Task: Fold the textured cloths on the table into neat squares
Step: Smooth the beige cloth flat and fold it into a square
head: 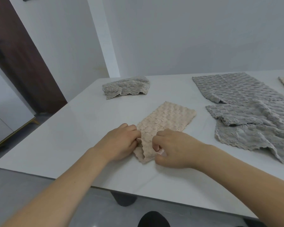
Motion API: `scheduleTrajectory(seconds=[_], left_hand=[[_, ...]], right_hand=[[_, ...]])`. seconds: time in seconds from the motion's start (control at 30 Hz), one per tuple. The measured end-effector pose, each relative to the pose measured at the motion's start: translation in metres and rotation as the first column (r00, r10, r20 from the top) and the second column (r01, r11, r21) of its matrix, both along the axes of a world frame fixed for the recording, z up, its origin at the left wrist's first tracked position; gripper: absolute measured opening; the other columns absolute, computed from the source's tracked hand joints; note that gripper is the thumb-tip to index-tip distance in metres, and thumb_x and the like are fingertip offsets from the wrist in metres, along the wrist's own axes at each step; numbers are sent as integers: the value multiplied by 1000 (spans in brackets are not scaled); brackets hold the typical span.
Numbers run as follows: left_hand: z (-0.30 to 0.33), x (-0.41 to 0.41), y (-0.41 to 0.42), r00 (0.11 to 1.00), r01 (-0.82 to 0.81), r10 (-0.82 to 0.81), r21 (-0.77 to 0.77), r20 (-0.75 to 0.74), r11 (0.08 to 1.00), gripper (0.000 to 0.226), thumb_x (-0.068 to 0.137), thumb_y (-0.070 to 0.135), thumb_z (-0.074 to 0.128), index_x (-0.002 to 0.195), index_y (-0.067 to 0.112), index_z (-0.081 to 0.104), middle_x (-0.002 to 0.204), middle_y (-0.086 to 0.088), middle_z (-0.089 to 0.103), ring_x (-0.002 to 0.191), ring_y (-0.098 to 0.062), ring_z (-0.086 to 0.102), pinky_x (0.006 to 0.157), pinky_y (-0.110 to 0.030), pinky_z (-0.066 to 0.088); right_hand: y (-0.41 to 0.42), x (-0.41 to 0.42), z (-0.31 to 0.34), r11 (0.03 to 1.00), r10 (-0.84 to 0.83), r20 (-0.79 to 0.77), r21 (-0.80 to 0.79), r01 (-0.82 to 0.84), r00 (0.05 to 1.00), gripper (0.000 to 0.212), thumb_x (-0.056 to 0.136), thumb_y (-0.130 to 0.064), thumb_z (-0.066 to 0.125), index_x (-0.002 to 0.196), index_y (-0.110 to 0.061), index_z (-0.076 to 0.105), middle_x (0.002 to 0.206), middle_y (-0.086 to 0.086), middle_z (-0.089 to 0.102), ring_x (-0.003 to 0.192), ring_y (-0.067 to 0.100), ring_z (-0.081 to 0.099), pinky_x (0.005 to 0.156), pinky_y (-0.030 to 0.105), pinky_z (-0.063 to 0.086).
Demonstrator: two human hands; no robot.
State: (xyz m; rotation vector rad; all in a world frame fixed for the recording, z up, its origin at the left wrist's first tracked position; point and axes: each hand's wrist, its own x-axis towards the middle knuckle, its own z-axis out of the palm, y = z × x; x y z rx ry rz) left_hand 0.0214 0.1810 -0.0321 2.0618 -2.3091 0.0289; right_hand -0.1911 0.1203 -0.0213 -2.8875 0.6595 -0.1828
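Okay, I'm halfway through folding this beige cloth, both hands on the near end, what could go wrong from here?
1. The left hand and right hand pinch only the near end of the beige cloth; its far end lies free and may skew, spoiling a square fold.
2. The rumpled grey cloth lies close on the right; a wide fold might drag its edge.
3. The cloth sits near the table front edge, so it might slide off.

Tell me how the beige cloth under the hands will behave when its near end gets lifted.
Probably floppy: the beige cloth already buckles into soft folds where the left hand and right hand pinch it. Likely light, since fingertip pinches alone raise the edge. Its bumpy weave should grip itself, but it may slide on the glossy white table.
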Motion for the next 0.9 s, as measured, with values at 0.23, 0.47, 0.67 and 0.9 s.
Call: scheduleTrajectory(seconds=[0.23, 0.47, 0.67, 0.9], left_hand=[[3, 20, 30, 988, 31, -24, 49, -152, 998, 47, 70, 19, 42, 112, 35, 55, 118, 20, 48, 111, -5, 44, 90, -25, 43], [-4, 13, 27, 1000, -11, 12, -120, 6, 993, 43, 85, 36, 24, 107, 26, 60, 106, 9, 57, 94, -18, 56, 68, -38, 50], [2, 16, 26, 972, -79, 68, -42, -225, 996, 52, 74, 47, 24, 97, 24, 65, 101, 11, 58, 98, -15, 48, 91, -38, 42], [17, 13, 16, 618, -169, 118, 15, -777, 986, 43, 85, 50, 63, 75, 8, 62, 64, 6, 48, 62, -10, 42, 60, -27, 31]], right_hand=[[9, -13, 6, 965, -103, -81, -248, 80, 991, 63, 75, -81, 42, 100, -24, 52, 101, -7, 49, 98, 17, 47, 86, 33, 38], [47, 17, 0, 973, -113, -29, -208, 105, 993, 51, 91, -57, 43, 118, -15, 49, 118, 3, 50, 110, 24, 46, 91, 36, 39], [35, 6, 15, 989, -146, -18, -32, 145, 989, 13, 91, -22, 41, 84, -17, 50, 93, 2, 56, 92, 25, 53, 70, 31, 39], [5, -18, 17, 892, -357, 213, 366, 265, 909, 25, 94, -21, 38, 70, -14, 36, 68, 1, 48, 72, 24, 48, 65, 41, 36]])
